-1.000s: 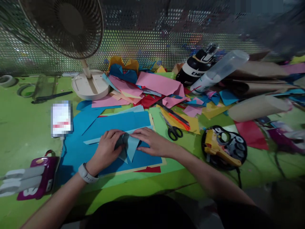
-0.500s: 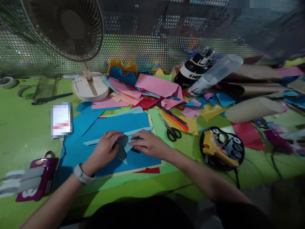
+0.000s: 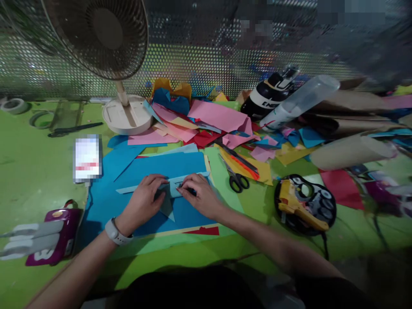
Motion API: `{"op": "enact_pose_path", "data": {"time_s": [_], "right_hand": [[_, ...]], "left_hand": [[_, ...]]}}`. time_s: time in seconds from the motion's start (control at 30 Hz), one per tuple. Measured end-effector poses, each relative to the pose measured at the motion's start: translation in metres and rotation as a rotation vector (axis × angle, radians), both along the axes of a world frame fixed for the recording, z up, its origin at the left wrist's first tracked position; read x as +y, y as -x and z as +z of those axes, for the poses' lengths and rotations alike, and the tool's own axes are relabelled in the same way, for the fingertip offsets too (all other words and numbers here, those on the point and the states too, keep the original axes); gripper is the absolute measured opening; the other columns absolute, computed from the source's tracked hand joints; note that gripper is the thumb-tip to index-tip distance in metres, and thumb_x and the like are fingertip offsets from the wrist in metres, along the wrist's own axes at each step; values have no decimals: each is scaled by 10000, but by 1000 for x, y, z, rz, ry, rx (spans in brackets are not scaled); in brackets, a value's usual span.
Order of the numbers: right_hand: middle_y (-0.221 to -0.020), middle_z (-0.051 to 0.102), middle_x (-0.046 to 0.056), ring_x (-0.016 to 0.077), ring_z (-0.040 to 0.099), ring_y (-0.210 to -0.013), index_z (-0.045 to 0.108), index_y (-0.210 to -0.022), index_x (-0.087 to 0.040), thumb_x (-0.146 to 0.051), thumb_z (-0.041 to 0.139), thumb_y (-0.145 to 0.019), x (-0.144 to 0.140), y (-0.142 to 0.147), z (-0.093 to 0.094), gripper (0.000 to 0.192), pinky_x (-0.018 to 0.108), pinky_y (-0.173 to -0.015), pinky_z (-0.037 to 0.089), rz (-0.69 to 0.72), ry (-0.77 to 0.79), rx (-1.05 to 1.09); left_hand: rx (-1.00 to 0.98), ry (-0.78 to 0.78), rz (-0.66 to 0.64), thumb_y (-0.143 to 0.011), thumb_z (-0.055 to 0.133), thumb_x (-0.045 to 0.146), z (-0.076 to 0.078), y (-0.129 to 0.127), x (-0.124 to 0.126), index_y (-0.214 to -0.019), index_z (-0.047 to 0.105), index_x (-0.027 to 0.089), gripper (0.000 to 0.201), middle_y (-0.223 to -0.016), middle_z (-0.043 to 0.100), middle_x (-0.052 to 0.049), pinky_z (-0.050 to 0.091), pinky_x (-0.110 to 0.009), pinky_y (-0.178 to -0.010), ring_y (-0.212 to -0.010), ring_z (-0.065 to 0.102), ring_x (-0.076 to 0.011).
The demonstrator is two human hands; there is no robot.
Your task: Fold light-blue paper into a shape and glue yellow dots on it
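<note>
A small light-blue folded paper piece (image 3: 170, 201) with a point toward me lies on a stack of blue paper sheets (image 3: 154, 167). My left hand (image 3: 144, 201), with a white watch on its wrist, presses flat on the piece's left side. My right hand (image 3: 199, 195) pinches the piece's upper right flap with its fingertips. Both hands touch the same folded paper, and part of it is hidden under my fingers.
Black-handled scissors (image 3: 236, 178) lie just right of the sheets. A yellow glue gun on a dark round tray (image 3: 304, 204) sits further right. Behind are a heap of coloured paper (image 3: 209, 122), a fan (image 3: 124, 116), bottles (image 3: 299, 103), a blurred-out phone (image 3: 86, 159) and a purple case (image 3: 53, 238).
My right hand has curled from flat on the piece to pinching its upper right flap. The right side of the paper has folded in, so the piece looks narrower. My left hand stays put.
</note>
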State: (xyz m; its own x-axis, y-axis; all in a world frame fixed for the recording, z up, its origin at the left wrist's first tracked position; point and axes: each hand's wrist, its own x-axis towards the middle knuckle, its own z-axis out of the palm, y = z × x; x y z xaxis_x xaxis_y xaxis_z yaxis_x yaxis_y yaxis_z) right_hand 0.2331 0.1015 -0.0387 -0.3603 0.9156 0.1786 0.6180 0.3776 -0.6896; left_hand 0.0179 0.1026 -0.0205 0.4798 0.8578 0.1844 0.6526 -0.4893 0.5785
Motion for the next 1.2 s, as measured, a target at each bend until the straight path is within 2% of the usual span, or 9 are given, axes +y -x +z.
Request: {"op": "enact_pose_path", "data": {"time_s": [0.13, 0.3, 0.47, 0.83, 1.03, 1.2], "right_hand": [[-904, 633, 34, 194, 553, -914, 632, -765, -209, -311, 593, -921, 1, 2, 1, 190, 370, -849, 389, -19, 65, -14], [-960, 635, 33, 204, 536, -969, 640, -736, -212, -230, 624, -877, -1, 7, 4, 143, 378, -875, 360, -56, 68, -57], [-921, 624, 29, 207, 535, -950, 658, -673, -213, -234, 691, -802, 1, 12, 11, 134, 374, -868, 355, -100, 117, -101], [-919, 630, 27, 210, 528, -938, 671, -597, -215, -179, 700, -741, 12, 19, 19, 151, 354, -836, 340, -97, 179, -247], [-933, 633, 26, 215, 518, -950, 670, -610, -210, -178, 683, -748, 12, 20, 23, 142, 352, -827, 329, -95, 203, -250], [-928, 631, 17, 203, 526, -944, 679, -617, -221, -195, 690, -745, 13, 18, 23, 131, 351, -837, 326, -81, 217, -221]], "left_hand": [[-6, -16, 8, -880, 541, 115, -3, 1, 1, -1090, 568, 164, 217, -1154, 621, -111, 507, -448, -925, -1100, 569, -258], [2, -38, 13, -892, 539, 124, -5, 1, 0, -1083, 571, 165, 198, -1145, 627, -107, 513, -447, -918, -1093, 571, -255], [-14, -73, 53, -872, 558, 111, -8, 0, 0, -1081, 566, 163, 216, -1134, 611, -114, 519, -437, -920, -1083, 575, -247], [6, -108, 74, -856, 529, 77, -9, 0, -1, -1087, 580, 153, 248, -1128, 613, -125, 528, -438, -909, -1079, 580, -254], [167, -176, 138, -863, 556, 134, -5, -4, -4, -1080, 603, 153, 222, -1171, 620, -140, 513, -504, -851, -1049, 576, -310], [272, -201, 91, -913, 476, 118, -9, -4, -4, -1113, 593, 143, 233, -1128, 649, -127, 510, -464, -849, -1017, 579, -283]]}}
